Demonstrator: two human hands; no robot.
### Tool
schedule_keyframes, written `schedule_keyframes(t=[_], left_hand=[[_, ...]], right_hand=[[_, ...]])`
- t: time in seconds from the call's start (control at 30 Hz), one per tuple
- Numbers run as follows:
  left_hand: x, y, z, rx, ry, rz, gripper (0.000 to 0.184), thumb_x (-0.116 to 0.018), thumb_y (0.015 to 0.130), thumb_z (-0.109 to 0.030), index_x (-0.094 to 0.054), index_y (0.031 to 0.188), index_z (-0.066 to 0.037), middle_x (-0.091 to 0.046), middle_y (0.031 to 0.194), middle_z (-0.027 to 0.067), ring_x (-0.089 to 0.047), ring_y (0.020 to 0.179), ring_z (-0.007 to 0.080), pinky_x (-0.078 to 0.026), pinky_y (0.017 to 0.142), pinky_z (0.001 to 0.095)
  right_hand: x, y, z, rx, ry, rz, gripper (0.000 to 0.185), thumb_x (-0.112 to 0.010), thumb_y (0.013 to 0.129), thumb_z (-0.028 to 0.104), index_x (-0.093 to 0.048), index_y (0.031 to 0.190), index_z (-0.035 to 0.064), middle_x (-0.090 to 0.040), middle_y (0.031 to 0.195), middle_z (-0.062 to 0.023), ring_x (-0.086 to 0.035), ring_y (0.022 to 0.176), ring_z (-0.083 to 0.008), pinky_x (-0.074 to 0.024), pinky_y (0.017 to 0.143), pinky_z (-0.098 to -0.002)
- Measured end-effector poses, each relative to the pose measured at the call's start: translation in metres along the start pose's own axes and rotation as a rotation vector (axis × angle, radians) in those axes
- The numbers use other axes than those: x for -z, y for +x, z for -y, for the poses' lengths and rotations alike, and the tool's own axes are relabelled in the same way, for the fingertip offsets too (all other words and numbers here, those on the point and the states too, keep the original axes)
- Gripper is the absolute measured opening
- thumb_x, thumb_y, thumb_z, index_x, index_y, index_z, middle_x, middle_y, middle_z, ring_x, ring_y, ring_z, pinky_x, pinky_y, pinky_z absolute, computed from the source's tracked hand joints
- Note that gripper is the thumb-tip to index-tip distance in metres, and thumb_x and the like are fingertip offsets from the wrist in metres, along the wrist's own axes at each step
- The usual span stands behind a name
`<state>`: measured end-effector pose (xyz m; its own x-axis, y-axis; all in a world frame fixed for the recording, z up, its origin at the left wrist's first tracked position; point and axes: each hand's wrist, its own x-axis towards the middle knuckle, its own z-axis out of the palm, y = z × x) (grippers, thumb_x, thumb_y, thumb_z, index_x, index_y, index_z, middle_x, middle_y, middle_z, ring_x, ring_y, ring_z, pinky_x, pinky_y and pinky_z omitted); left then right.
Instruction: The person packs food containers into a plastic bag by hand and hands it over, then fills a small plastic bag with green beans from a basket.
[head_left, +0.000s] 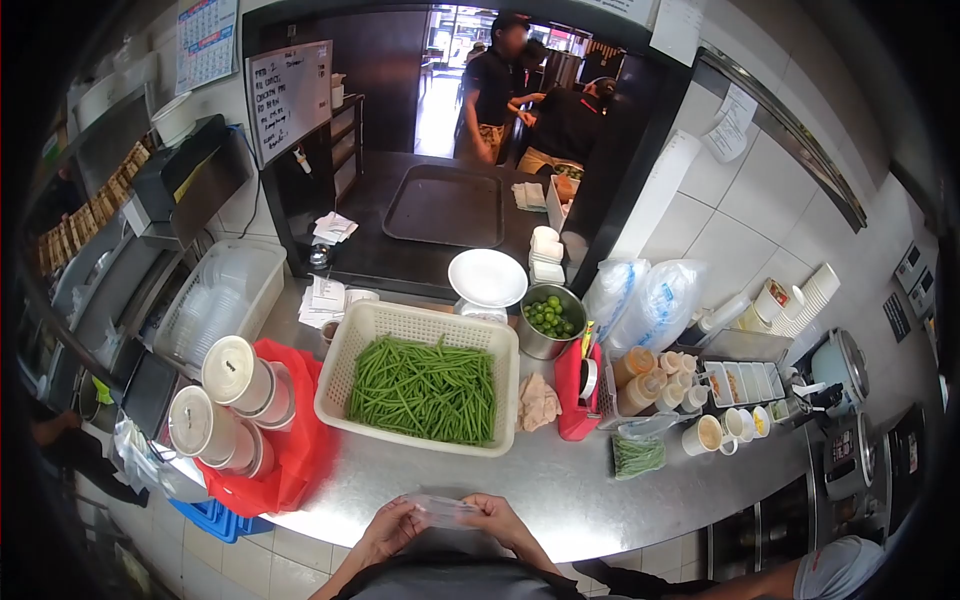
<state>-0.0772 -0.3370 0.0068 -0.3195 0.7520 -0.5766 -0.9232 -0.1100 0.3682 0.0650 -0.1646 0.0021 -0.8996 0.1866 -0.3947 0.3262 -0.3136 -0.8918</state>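
A small piece of clear plastic, apparently a plastic bag (pixel 445 510), is stretched between my two hands close to my body, at the counter's front edge. My left hand (pixel 390 527) pinches its left end. At its right end the fingers of my right hand (pixel 497 521) are closed on it. Beyond my hands stands a cream plastic basket (pixel 333 408) heaped with cut green beans (pixel 425 392). To the right, a filled clear bag of green beans (pixel 640 455) lies on the steel counter (pixel 545 490).
Lidded white tubs (pixel 232 370) stand on a red plastic bag (pixel 305 440) at left. Behind the basket are a white-topped scale (pixel 487 277) and a pot of limes (pixel 552 318). Sauce bottles (pixel 640 390) and cups stand right. People are beyond the pass-through; another person's sleeve (pixel 840 570) shows lower right.
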Motion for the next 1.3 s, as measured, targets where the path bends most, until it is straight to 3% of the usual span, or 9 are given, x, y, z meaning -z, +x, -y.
schedule_keyframes(t=[0.27,0.4,0.5,0.57,0.67,1.07,1.2,1.27,1.3], left_hand=[[0.009,-0.002,-0.01,-0.219,0.542,0.097,0.015,-0.058,0.079,0.006,-0.056,0.087,-0.007,-0.061,0.088,0.0086,-0.062,0.075,0.0181,-0.05,0.065,0.0271],[-0.023,-0.017,-0.011,-0.913,1.567,-0.164,0.022,-0.053,0.074,0.012,-0.063,0.084,-0.005,-0.062,0.091,0.0132,-0.063,0.077,0.0252,-0.049,0.067,0.0291],[-0.025,-0.01,-0.005,-1.047,1.519,-0.08,0.027,-0.051,0.072,0.011,-0.064,0.09,-0.003,-0.061,0.095,0.0167,-0.062,0.082,0.0303,-0.05,0.071,0.0332],[-0.038,-0.017,-0.007,-0.905,1.467,-0.067,0.025,-0.053,0.072,0.008,-0.064,0.092,-0.002,-0.06,0.1,0.0168,-0.061,0.086,0.0318,-0.049,0.073,0.0347],[-0.052,-0.022,-0.014,-0.697,1.431,-0.072,0.027,-0.056,0.071,0.003,-0.062,0.097,-0.001,-0.059,0.106,0.0177,-0.059,0.092,0.0333,-0.049,0.076,0.0359],[-0.041,-0.018,-0.022,-0.797,1.512,0.022,0.046,-0.06,0.068,-0.002,-0.055,0.114,-0.001,-0.053,0.119,0.0167,-0.056,0.103,0.0332,-0.047,0.085,0.0348],[-0.04,-0.022,-0.031,-0.808,1.498,0.069,0.044,-0.058,0.07,-0.003,-0.053,0.114,0.0,-0.052,0.118,0.0187,-0.055,0.1,0.0355,-0.047,0.083,0.0365],[-0.051,-0.034,-0.045,-0.587,1.489,0.088,0.044,-0.058,0.071,-0.003,-0.053,0.115,-0.001,-0.051,0.119,0.0184,-0.055,0.1,0.0349,-0.046,0.084,0.0367],[-0.053,-0.039,-0.048,-0.479,1.48,0.104,0.043,-0.058,0.072,-0.003,-0.053,0.115,-0.001,-0.051,0.12,0.0183,-0.055,0.1,0.0346,-0.046,0.084,0.0368]], right_hand=[[0.004,0.02,-0.016,-0.172,0.832,-0.108,0.016,-0.05,0.092,0.018,-0.057,0.097,0.0048,-0.062,0.091,-0.006,-0.062,0.081,-0.018,-0.0514,0.077,-0.0327],[0.007,0.022,-0.025,-0.039,0.582,-0.183,0.009,-0.053,0.09,0.015,-0.057,0.096,0.0087,-0.061,0.09,-0.0061,-0.061,0.083,-0.02,-0.0502,0.077,-0.0349],[-0.011,0.003,0.025,0.292,-0.094,-0.413,0.005,-0.056,0.087,0.009,-0.058,0.092,0.0073,-0.06,0.087,-0.0081,-0.06,0.079,-0.0236,-0.0491,0.075,-0.0345],[-0.029,-0.011,0.073,0.761,-0.802,-0.572,0.002,-0.057,0.085,0.006,-0.058,0.087,0.0053,-0.059,0.084,-0.0096,-0.059,0.074,-0.0245,-0.0487,0.07,-0.0321],[-0.043,-0.014,0.094,0.811,-0.684,-0.322,0.005,-0.058,0.081,0.007,-0.058,0.081,0.0019,-0.057,0.084,-0.013,-0.06,0.076,-0.0264,-0.0481,0.068,-0.0341],[-0.054,0.045,0.039,0.346,-1.632,0.182,0.03,-0.054,0.077,0.009,-0.049,0.104,-0.0032,-0.049,0.114,-0.021,-0.054,0.098,-0.038,-0.0476,0.079,-0.0443],[-0.039,0.06,0.072,0.484,-1.619,0.545,0.021,-0.054,0.079,0.012,-0.054,0.096,-0.0005,-0.057,0.098,-0.0185,-0.059,0.087,-0.0345,-0.0492,0.074,-0.0418],[-0.06,0.065,0.156,0.259,-1.499,0.847,0.017,-0.054,0.081,0.014,-0.057,0.091,0.0009,-0.061,0.087,-0.0169,-0.061,0.079,-0.0333,-0.0497,0.07,-0.0407],[-0.07,0.066,0.186,0.356,-1.473,0.724,0.015,-0.054,0.081,0.015,-0.058,0.088,0.0014,-0.06,0.081,-0.0165,-0.061,0.075,-0.0331,-0.0496,0.068,-0.0403]])
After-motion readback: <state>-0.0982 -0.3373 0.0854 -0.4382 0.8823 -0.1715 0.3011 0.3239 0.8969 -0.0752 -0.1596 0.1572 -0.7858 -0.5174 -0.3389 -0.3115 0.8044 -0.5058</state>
